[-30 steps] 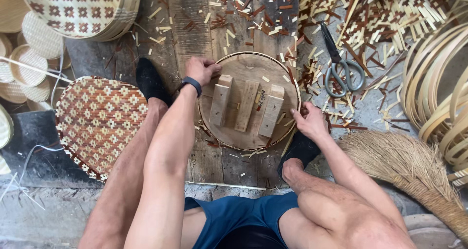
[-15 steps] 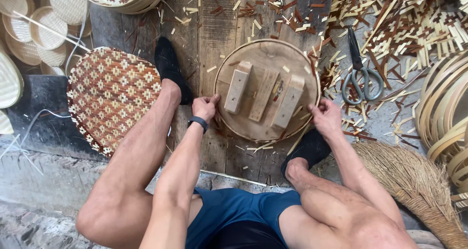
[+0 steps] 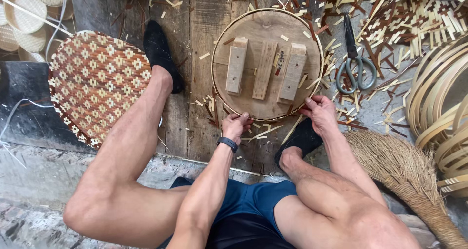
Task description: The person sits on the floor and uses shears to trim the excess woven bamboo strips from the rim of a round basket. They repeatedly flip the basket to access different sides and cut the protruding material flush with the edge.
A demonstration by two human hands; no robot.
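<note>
The round wooden form point(image 3: 267, 64), ringed by a thin bamboo hoop, lies flat on the plank floor point(image 3: 204, 44) between the person's feet. The left hand point(image 3: 235, 126) pinches its near rim with curled fingers; the right hand point(image 3: 321, 113) grips the rim's lower right edge. Scissors point(image 3: 356, 59) lie just right, a woven patterned tray point(image 3: 95, 86) left.

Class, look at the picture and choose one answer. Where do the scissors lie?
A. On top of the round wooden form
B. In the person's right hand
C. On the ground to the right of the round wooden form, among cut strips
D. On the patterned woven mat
C. The scissors lie on the ground among cut strips, to the right of the round wooden form, clear of the right hand at the form's rim.
</note>
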